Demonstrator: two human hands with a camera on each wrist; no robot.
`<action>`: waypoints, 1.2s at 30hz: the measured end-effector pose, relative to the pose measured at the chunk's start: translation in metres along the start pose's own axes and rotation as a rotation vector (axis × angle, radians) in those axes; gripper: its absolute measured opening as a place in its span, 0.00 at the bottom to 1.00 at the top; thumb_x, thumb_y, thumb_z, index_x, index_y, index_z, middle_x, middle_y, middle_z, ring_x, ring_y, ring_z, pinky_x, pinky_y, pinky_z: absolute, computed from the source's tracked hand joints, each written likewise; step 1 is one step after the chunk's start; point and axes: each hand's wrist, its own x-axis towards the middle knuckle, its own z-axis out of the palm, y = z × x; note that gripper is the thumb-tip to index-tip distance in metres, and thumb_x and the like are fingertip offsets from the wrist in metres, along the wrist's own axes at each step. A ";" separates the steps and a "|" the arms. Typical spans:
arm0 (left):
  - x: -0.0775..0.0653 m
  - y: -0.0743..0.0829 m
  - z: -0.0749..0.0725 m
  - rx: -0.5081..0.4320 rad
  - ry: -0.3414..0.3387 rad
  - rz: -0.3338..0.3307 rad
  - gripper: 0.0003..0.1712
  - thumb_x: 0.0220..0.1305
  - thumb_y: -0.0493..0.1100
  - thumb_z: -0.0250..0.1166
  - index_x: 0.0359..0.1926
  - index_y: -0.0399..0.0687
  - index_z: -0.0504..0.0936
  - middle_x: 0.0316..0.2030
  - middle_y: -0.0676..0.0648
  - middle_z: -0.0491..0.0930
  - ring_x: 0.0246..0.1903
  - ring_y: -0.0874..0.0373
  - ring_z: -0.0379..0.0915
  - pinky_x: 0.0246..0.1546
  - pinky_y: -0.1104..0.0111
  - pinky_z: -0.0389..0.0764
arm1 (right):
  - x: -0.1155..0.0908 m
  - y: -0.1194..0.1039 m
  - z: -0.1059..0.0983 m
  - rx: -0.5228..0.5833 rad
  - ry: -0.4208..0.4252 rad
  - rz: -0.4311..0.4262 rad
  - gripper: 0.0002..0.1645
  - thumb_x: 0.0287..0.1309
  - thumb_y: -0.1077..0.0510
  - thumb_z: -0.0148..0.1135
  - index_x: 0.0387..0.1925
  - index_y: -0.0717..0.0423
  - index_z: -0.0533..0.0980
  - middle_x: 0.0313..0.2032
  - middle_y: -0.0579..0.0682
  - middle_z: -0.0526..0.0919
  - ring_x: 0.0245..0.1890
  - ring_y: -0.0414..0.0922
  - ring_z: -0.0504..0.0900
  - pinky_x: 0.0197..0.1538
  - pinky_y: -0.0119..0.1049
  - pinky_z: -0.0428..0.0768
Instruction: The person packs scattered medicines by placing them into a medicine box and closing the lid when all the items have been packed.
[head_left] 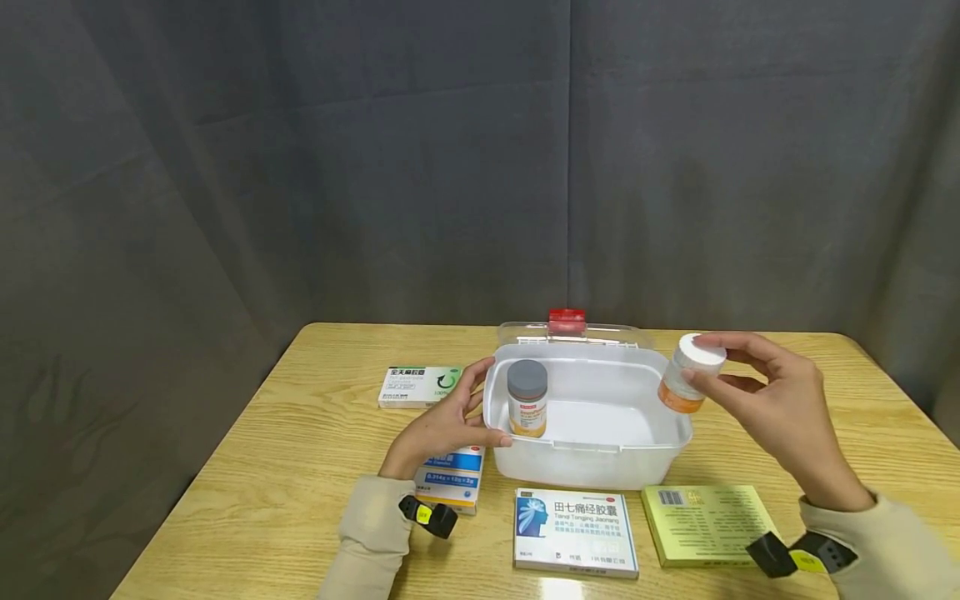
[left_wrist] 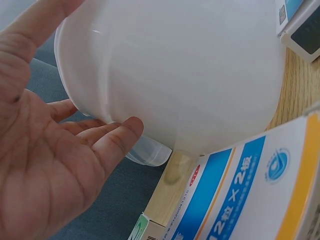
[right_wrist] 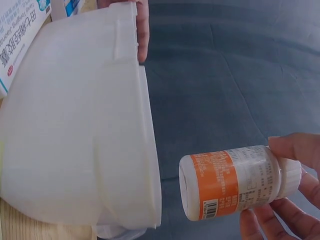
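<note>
A translucent white plastic box point(head_left: 592, 467) stands on the table with its lid open at the back. My left hand point(head_left: 447, 422) grips the box's left end, thumb over the front rim; in the left wrist view its fingers point(left_wrist: 117, 142) lie against the outer wall. Inside, at the left, a grey-capped pill bottle point(head_left: 528, 400) stands upright. Over the box's right end, my right hand point(head_left: 780, 408) pinches a second pill bottle point(head_left: 692, 372) by its white cap. That bottle is tilted, and its orange label point(right_wrist: 217, 177) shows in the right wrist view.
A white and blue medicine box point(head_left: 574, 533) and a yellow-green one point(head_left: 708, 527) lie in front of the plastic box. Left of it lie a blue-striped medicine box point(head_left: 450, 479) and a green and white one point(head_left: 416, 387). A dark curtain point(head_left: 450, 167) hangs behind the table.
</note>
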 end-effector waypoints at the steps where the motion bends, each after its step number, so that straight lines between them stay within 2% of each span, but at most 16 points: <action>1: 0.000 0.000 0.000 -0.003 0.000 -0.001 0.62 0.53 0.34 0.74 0.76 0.52 0.40 0.74 0.47 0.49 0.71 0.53 0.47 0.66 0.60 0.60 | 0.000 -0.001 0.001 0.004 -0.005 -0.009 0.24 0.47 0.69 0.74 0.49 0.61 0.80 0.45 0.43 0.81 0.43 0.35 0.79 0.39 0.20 0.78; 8: -0.001 0.001 0.001 -0.023 0.003 -0.011 0.62 0.53 0.35 0.74 0.76 0.52 0.40 0.74 0.49 0.48 0.72 0.55 0.46 0.67 0.62 0.58 | -0.003 -0.006 0.013 0.030 -0.045 -0.037 0.24 0.46 0.69 0.75 0.48 0.62 0.80 0.46 0.52 0.82 0.42 0.35 0.80 0.39 0.22 0.80; 21: -0.001 0.001 0.001 -0.025 0.007 -0.018 0.62 0.52 0.35 0.74 0.76 0.54 0.41 0.74 0.48 0.49 0.71 0.54 0.47 0.67 0.62 0.58 | -0.005 -0.012 0.031 0.107 -0.116 -0.044 0.20 0.47 0.69 0.74 0.45 0.60 0.81 0.46 0.53 0.82 0.42 0.38 0.81 0.41 0.29 0.82; 26: -0.001 0.000 0.000 -0.021 0.002 -0.015 0.61 0.52 0.34 0.74 0.76 0.54 0.41 0.74 0.48 0.49 0.71 0.54 0.47 0.67 0.61 0.59 | -0.005 -0.014 0.037 0.121 -0.139 -0.061 0.20 0.47 0.69 0.74 0.45 0.60 0.81 0.48 0.51 0.82 0.42 0.37 0.81 0.41 0.28 0.82; 32: -0.001 0.000 0.000 -0.013 0.006 -0.016 0.61 0.52 0.35 0.75 0.76 0.54 0.41 0.74 0.48 0.49 0.72 0.54 0.47 0.66 0.61 0.59 | -0.004 -0.016 0.046 0.134 -0.157 -0.075 0.21 0.46 0.69 0.74 0.45 0.61 0.81 0.47 0.56 0.82 0.41 0.37 0.81 0.40 0.28 0.82; 36: -0.001 0.000 0.000 -0.010 0.005 -0.014 0.62 0.52 0.35 0.75 0.76 0.53 0.41 0.74 0.48 0.48 0.72 0.54 0.46 0.66 0.61 0.59 | -0.004 -0.017 0.051 0.135 -0.175 -0.072 0.20 0.47 0.69 0.74 0.45 0.60 0.81 0.46 0.54 0.82 0.40 0.37 0.82 0.40 0.29 0.82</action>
